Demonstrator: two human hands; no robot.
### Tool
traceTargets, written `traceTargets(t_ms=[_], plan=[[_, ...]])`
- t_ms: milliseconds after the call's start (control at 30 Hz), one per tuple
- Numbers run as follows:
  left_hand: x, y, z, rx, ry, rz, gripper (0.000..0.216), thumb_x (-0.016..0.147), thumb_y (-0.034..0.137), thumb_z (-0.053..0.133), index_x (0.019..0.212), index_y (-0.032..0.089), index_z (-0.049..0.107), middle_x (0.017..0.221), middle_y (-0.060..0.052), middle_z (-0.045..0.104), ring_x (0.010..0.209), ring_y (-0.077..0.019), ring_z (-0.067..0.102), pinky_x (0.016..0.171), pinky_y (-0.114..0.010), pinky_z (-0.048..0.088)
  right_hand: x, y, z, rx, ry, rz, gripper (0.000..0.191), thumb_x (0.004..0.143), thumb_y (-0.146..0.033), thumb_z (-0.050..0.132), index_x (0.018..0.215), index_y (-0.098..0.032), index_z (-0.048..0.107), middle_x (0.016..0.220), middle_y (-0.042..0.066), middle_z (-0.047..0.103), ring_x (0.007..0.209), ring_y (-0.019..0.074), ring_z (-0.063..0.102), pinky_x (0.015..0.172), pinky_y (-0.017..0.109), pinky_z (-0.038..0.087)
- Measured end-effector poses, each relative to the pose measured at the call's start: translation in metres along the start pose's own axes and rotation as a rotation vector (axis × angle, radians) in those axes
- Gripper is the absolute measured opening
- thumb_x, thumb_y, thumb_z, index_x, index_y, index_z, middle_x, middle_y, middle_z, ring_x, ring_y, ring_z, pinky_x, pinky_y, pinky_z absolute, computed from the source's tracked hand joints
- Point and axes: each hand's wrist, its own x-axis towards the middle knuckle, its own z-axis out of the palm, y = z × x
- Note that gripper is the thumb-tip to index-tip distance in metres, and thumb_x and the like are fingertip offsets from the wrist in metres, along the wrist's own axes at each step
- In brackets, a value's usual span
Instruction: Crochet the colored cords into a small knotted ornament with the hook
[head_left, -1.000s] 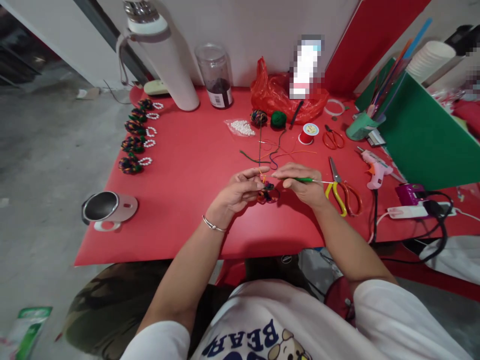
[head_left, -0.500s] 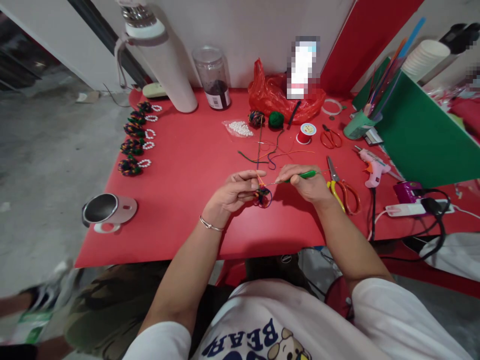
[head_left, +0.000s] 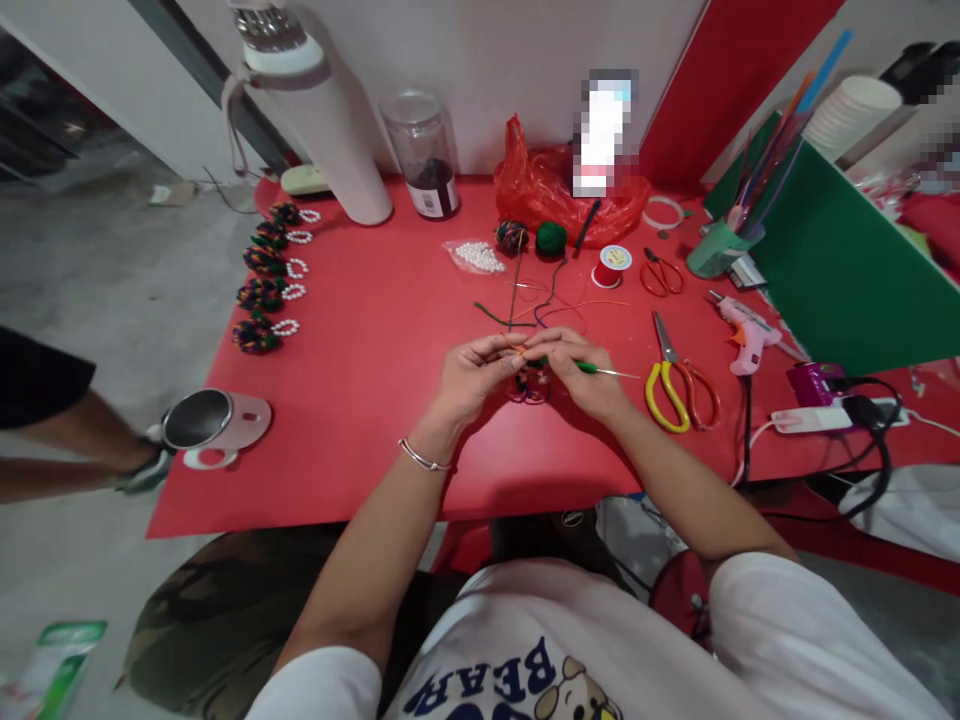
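My left hand (head_left: pixel 472 375) is pinched on a small multicoloured yarn piece (head_left: pixel 529 384) held just above the red table (head_left: pixel 360 420). My right hand (head_left: pixel 581 372) is closed round a green-handled crochet hook (head_left: pixel 600 369), its metal end pointing right, fingertips meeting the left hand over the yarn piece. Coloured yarn strands (head_left: pixel 536 305) run from the piece back to a multicoloured yarn ball (head_left: pixel 511 235) and a green yarn ball (head_left: pixel 551 238).
Yellow and orange scissors (head_left: pixel 679 385), a pink glue gun (head_left: pixel 745 335), a red spool (head_left: pixel 613 266), a bag of pearls (head_left: pixel 475 257), a jar (head_left: pixel 425 150), a white flask (head_left: pixel 315 110), a steel cup (head_left: pixel 199 420). Several finished yarn pieces (head_left: pixel 259 295) line the left edge. Another person's leg (head_left: pixel 67 440) passes on the left.
My right hand moved left until its fingertips met the left hand over the yarn piece. A person's leg has come into view at the left.
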Motion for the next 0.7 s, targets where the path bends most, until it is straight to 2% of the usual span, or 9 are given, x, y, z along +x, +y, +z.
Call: traceTargets(t_ms=[100,167,233,300,367,467,600,700], plan=[[0.0,0.002,-0.001,0.001,0.05,0.007,0.028,0.057,0.025,0.1,0.078,0.018,0.084,0.079,-0.006,0.08,0.067,-0.0141,0.071,0.064,-0.026,0.057,0.001,0.001,0.003,0.124,-0.031,0.126,0.034,0.098,-0.058,0.065,0.101,-0.029,0.083,0.104,0.006,0.072,0.097,0.0184,0.071,0.089,0.037,0.061],[0.001,0.004,-0.002,-0.016,0.057,-0.01,0.029,0.055,0.027,0.101,0.076,0.018,0.083,0.073,-0.006,0.078,0.057,-0.0123,0.065,0.054,-0.025,0.053,0.0,0.003,0.006,0.203,-0.066,0.204,0.034,0.091,-0.053,0.076,0.117,-0.03,0.079,0.107,0.004,0.073,0.085,0.016,0.07,0.076,0.033,0.062],[0.001,0.007,-0.004,-0.052,0.062,-0.031,0.029,0.055,0.027,0.101,0.076,0.017,0.083,0.066,-0.004,0.075,0.045,-0.007,0.053,0.043,-0.02,0.042,-0.001,0.006,0.009,0.225,-0.088,0.242,0.045,0.088,-0.046,0.08,0.13,-0.031,0.072,0.107,0.003,0.075,0.075,0.0146,0.069,0.067,0.031,0.061],[0.001,0.01,-0.007,-0.097,0.078,-0.034,0.028,0.054,0.023,0.1,0.074,0.016,0.082,0.061,-0.001,0.072,0.038,-0.001,0.038,0.037,-0.016,0.027,-0.001,0.009,0.009,0.075,-0.044,0.175,0.033,0.09,-0.039,0.076,0.122,-0.028,0.076,0.098,0.004,0.077,0.076,0.0164,0.069,0.071,0.033,0.061],[0.001,0.013,-0.008,-0.165,0.09,-0.02,0.027,0.053,0.02,0.1,0.071,0.016,0.079,0.064,-0.002,0.074,0.037,0.0009,0.032,0.036,-0.015,0.021,-0.001,0.011,0.004,-0.214,0.06,0.026,0.016,0.095,-0.031,0.068,0.101,-0.025,0.081,0.094,0.005,0.077,0.084,0.0197,0.071,0.08,0.036,0.06],[0.001,0.015,-0.007,-0.173,0.086,-0.048,0.029,0.054,0.021,0.099,0.072,0.014,0.079,0.059,-0.002,0.071,0.035,0.0011,0.029,0.036,-0.015,0.017,0.001,0.01,-0.008,-0.593,0.2,-0.143,0.02,0.098,-0.024,0.061,0.098,-0.023,0.081,0.103,0.009,0.079,0.096,0.0236,0.071,0.089,0.04,0.058],[0.002,0.013,-0.002,-0.146,0.132,-0.087,0.038,0.047,0.025,0.101,0.074,0.013,0.076,0.056,0.0,0.068,0.034,0.0012,0.029,0.037,-0.016,0.015,0.003,0.009,-0.023,-0.936,0.251,-0.112,0.018,0.097,-0.02,0.061,0.098,-0.021,0.078,0.1,0.011,0.078,0.095,0.0265,0.065,0.079,0.039,0.05],[0.004,0.007,0.0,-0.082,0.192,-0.115,0.043,0.046,0.03,0.102,0.073,0.013,0.073,0.05,0.004,0.06,0.035,-0.0002,0.029,0.038,-0.019,0.015,0.003,0.016,-0.028,-1.042,0.181,0.044,0.016,0.092,-0.015,0.06,0.089,-0.018,0.075,0.092,0.014,0.074,0.095,0.0299,0.061,0.067,0.037,0.043]])
